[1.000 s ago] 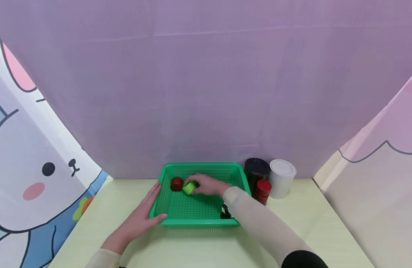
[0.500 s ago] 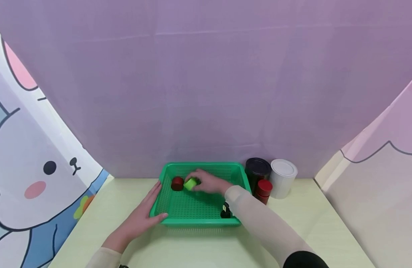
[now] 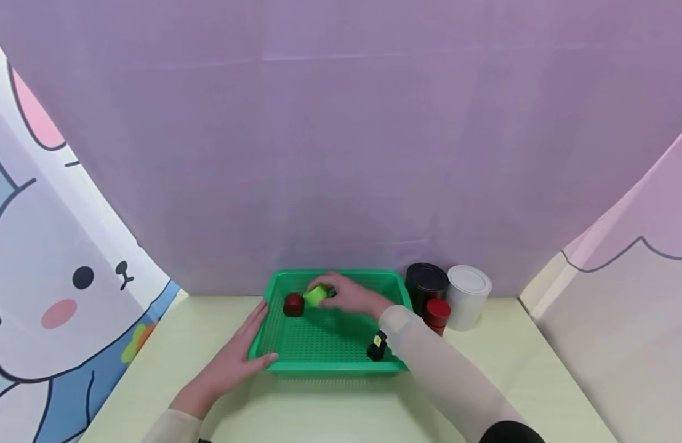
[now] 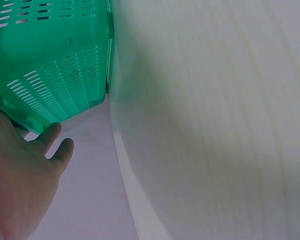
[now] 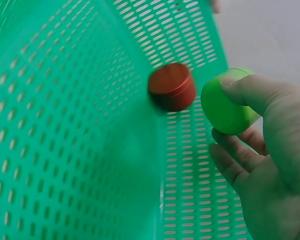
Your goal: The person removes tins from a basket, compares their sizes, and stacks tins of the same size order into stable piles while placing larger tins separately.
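My right hand pinches a small lime-green lidded canister between thumb and fingers, above the far part of a green perforated basket. Close beside it, a small dark-red canister sits in the basket near its left wall. The right wrist view shows that red canister apart from the green one. My left hand rests against the basket's left side, fingers straight along the outer wall and thumb over the front corner. The left wrist view shows part of this hand beside the perforated wall.
Right of the basket stand a black-lidded canister, a red-lidded jar and a white canister. A small black item shows below my right sleeve. A purple cloth hangs behind the pale table.
My right hand has lifted the green canister upward and toward the basket's far side. The left hand and the red canister have stayed in place.
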### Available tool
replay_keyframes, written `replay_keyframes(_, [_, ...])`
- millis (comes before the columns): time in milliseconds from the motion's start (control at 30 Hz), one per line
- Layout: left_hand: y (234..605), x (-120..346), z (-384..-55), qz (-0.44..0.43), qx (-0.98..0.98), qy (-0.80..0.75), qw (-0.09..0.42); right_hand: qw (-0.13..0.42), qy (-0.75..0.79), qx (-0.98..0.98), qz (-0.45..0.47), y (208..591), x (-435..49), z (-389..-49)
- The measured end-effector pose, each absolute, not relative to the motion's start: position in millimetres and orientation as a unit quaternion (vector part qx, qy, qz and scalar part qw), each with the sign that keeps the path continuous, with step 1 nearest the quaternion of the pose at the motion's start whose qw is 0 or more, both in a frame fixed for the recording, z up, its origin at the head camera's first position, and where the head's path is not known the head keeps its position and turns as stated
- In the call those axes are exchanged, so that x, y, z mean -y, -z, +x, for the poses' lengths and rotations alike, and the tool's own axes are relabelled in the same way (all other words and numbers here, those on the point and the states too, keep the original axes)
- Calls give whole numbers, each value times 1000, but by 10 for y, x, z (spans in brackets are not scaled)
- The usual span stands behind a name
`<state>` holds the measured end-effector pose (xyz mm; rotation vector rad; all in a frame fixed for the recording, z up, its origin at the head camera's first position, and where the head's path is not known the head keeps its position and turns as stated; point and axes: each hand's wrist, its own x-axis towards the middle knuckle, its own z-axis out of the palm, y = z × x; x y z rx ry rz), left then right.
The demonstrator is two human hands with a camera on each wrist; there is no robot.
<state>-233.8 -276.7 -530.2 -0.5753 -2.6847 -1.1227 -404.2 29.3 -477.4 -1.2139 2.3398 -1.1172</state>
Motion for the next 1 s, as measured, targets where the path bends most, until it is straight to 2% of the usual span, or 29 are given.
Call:
replay_keyframes(300, [5305,2765,-2345,-193,902,376,88,134,432,-799,-397,4565,-450,-3955])
replay_keyframes(600, [5293,2754,-2326,-193,904,370,88,101,460,-797,-380,4393,-668,-3833])
replay_keyframes(1000, [5320,2767,-2317,-189,902,378,88,61,527,-772,-351,4409,-973,-3557])
